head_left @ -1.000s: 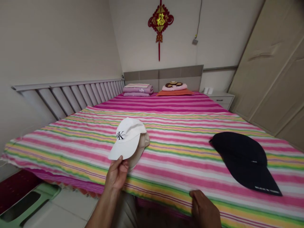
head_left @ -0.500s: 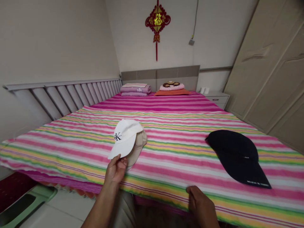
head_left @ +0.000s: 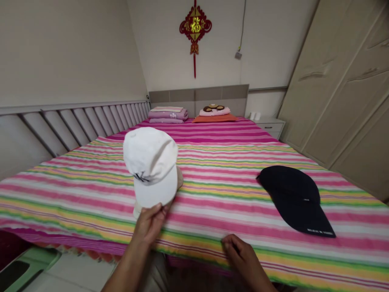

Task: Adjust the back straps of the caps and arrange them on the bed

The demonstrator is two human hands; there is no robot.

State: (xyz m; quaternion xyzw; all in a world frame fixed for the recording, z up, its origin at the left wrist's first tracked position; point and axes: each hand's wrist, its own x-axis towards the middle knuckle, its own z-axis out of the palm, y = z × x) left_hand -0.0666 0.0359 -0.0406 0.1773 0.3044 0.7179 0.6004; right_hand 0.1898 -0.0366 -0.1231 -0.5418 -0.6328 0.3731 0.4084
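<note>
The left hand [head_left: 148,225] grips a white cap [head_left: 150,166] by its brim; the right hand [head_left: 241,253], half-curled and empty, rests on the bed's [head_left: 219,211] near edge.

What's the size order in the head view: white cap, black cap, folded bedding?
1. White cap and black cap: too close to rank, since the white one is held nearer the camera.
2. Folded bedding: smallest, far off.

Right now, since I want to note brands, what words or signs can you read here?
"福" in gold: on the red wall knot.
Dark logo on the white cap: tilted away, too foreshortened to read.
White print on the black cap's brim: too small to read.
</note>
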